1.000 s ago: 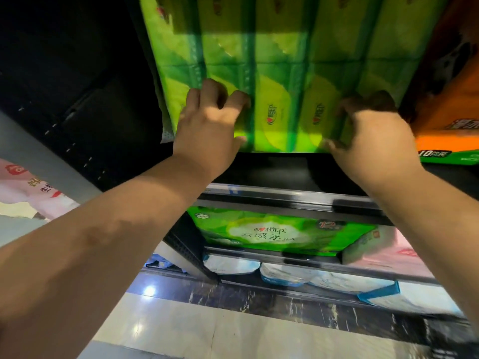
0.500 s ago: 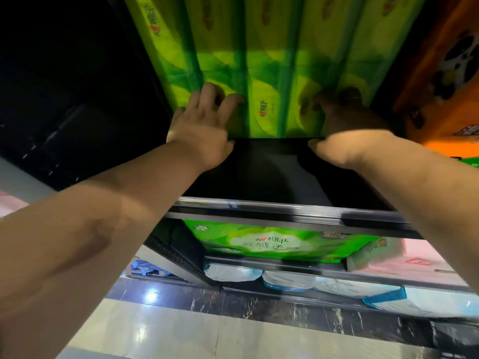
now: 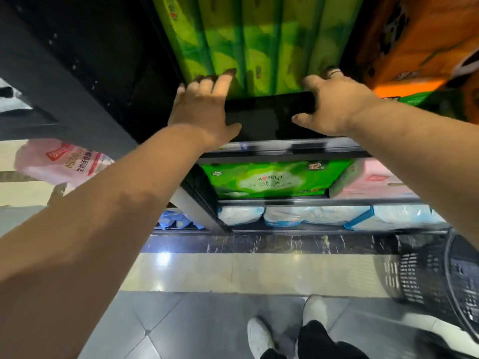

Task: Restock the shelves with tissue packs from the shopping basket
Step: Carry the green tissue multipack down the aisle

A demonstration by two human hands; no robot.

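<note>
The green tissue pack (image 3: 259, 42) stands at twelve o'clock on the upper shelf (image 3: 269, 117), just beside an orange pack (image 3: 414, 47) at one o'clock. The left hand (image 3: 204, 104) and right hand (image 3: 339, 104) are set apart at its two near corners. Their fingers lie flat against its front face rather than wrapped round it, and the thumbs are spread low over the dark shelf board. The step looks like seating the pack fully back. To do that well, both palms should push evenly so the soft pack slides straight toward twelve without skewing into the orange neighbour, with pressure kept low near the board so it doesn't tip or buckle. The shopping basket (image 3: 440, 275) waits at four o'clock on the floor.
</note>
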